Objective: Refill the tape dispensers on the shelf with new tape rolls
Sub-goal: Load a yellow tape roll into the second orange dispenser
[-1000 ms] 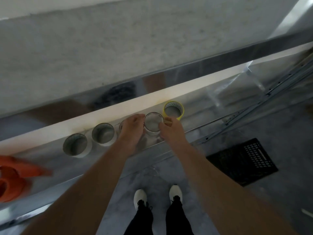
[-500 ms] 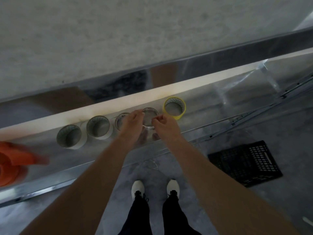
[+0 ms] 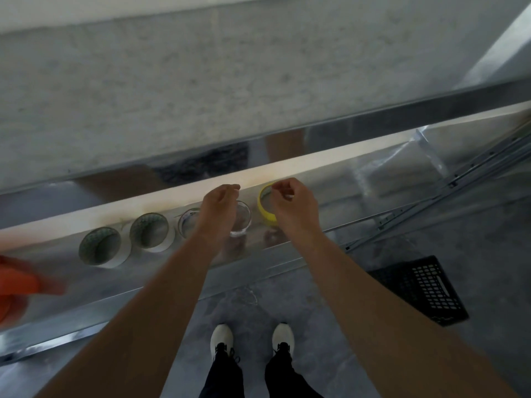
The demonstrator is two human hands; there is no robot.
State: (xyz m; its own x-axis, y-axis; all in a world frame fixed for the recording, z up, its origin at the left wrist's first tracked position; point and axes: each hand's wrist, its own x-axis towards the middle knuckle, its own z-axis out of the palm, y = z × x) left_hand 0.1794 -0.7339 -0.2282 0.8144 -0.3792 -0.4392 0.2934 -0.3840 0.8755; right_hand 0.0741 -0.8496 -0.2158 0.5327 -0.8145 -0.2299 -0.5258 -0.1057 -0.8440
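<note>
Several tape rolls stand in a row on the metal shelf [image 3: 359, 179]: two white ones [image 3: 103, 248] [image 3: 150, 231], a clear one [image 3: 188, 222], another clear roll [image 3: 242, 222] and a yellow roll [image 3: 265, 215]. My left hand [image 3: 218, 208] hovers over the second clear roll, its fingertips pinched together near the back rail. My right hand [image 3: 294, 206] hangs over the yellow roll with thumb and forefinger pinched. They seem to pinch a thin strip of clear tape between them, though the strip itself hardly shows. An orange tape dispenser [image 3: 17, 285] lies blurred at the far left.
A black plastic crate [image 3: 422, 291] sits on the concrete floor to the right, below the shelf. My white shoes [image 3: 221, 337] stand close to the shelf's front edge. A grey wall rises behind the shelf. Metal rails [image 3: 459, 179] run along the right.
Both hands let go of the clear roll's rim, rose a little and moved apart. The right hand shifted over the yellow roll. The roll stays on the shelf.
</note>
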